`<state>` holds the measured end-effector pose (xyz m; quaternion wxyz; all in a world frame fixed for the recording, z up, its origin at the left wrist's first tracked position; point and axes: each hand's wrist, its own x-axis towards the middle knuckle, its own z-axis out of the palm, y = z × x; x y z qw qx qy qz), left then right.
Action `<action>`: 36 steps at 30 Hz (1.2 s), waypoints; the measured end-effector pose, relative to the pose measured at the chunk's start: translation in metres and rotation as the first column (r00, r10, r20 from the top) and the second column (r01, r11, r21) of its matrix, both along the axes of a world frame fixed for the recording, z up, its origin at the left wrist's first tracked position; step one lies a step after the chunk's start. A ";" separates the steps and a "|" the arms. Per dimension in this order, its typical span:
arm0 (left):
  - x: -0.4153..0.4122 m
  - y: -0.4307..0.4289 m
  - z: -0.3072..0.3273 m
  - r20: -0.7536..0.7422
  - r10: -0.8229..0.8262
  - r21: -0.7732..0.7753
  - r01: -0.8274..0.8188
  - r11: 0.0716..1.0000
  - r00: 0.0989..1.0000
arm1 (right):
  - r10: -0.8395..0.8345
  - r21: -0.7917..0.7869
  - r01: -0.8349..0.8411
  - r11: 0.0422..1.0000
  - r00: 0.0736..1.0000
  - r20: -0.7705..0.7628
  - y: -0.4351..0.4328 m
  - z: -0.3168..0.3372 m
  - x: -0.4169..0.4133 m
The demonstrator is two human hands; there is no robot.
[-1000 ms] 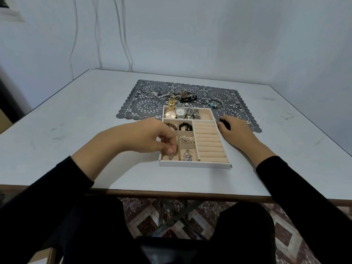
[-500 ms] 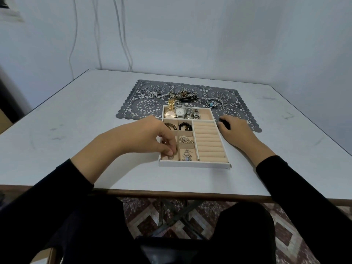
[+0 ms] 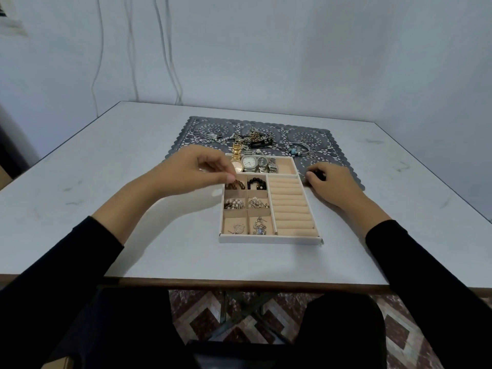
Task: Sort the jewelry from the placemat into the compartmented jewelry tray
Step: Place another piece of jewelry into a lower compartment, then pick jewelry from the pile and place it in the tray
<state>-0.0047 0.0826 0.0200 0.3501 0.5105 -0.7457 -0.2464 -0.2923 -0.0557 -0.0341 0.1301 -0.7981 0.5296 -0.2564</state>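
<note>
Jewelry lies in a tangled heap of chains and bangles on the grey lace placemat just above centre frame, with a blue-beaded bangle apart to its right. Overlapping the mat's lower edge, on the white bench, sits the beige tray. Watches fill its top row, a brown bracelet and a black bead bracelet lie in the small cells under them, and ring rolls run down its right side. Left hand hovers over the tray's upper-left corner, thumb and forefinger tips meeting in a narrow grip; I cannot tell whether anything is pinched there. Right hand rests just beside the tray's right edge, fingers curled under over a dark patch; whether that grip holds anything I cannot tell
</note>
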 end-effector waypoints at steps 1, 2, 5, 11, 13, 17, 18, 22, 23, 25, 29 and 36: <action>0.004 -0.007 -0.003 -0.048 0.046 -0.018 -0.047 0.999 0.998 | -0.017 -0.005 0.017 1.000 1.000 0.015 -0.002 0.002 0.000; 0.007 -0.016 -0.007 -0.089 0.098 -0.027 -0.100 0.995 0.991 | -0.032 -0.010 0.032 0.999 0.999 0.036 -0.005 0.004 -0.001; 0.020 -0.047 -0.022 -0.083 0.277 -0.082 -0.283 0.956 0.957 | -0.056 -0.028 0.060 0.998 0.989 0.137 -0.017 0.008 0.001; 0.044 -0.101 -0.040 0.114 0.421 -0.174 -0.399 0.900 0.900 | -0.029 -0.076 0.044 0.996 0.981 0.191 -0.053 0.014 0.014; 0.049 -0.116 -0.043 0.173 0.425 -0.196 -0.392 0.899 0.888 | 0.002 -0.069 0.010 0.998 0.985 0.171 -0.064 0.016 0.021; 0.056 -0.142 -0.048 0.272 0.405 -0.186 -0.365 0.912 0.873 | 0.086 -0.069 -0.079 0.995 0.990 0.115 -0.087 0.015 0.037; 0.056 -0.148 -0.049 0.295 0.388 -0.185 -0.347 0.920 0.873 | 0.103 -0.066 -0.096 0.993 0.988 0.111 -0.093 0.015 0.041; 0.055 -0.165 -0.052 0.326 0.300 -0.183 -0.251 0.951 0.897 | 0.178 -0.048 -0.175 0.983 0.981 0.078 -0.111 0.016 0.054; 0.055 -0.169 -0.052 0.322 0.276 -0.181 -0.227 0.957 0.906 | 0.204 -0.042 -0.201 0.979 0.976 0.078 -0.114 0.016 0.058; 0.052 -0.174 -0.049 0.309 0.228 -0.176 -0.180 0.968 0.923 | 0.254 -0.034 -0.252 0.967 0.964 0.083 -0.120 0.016 0.063; 0.045 -0.182 -0.045 0.265 0.148 -0.155 -0.109 0.982 0.953 | 0.313 0.012 -0.317 0.948 0.942 0.120 -0.127 0.019 0.071; 0.043 -0.196 -0.045 0.272 0.077 -0.155 -0.035 0.987 0.959 | 0.433 0.165 -0.467 0.869 0.878 0.205 -0.122 0.030 0.085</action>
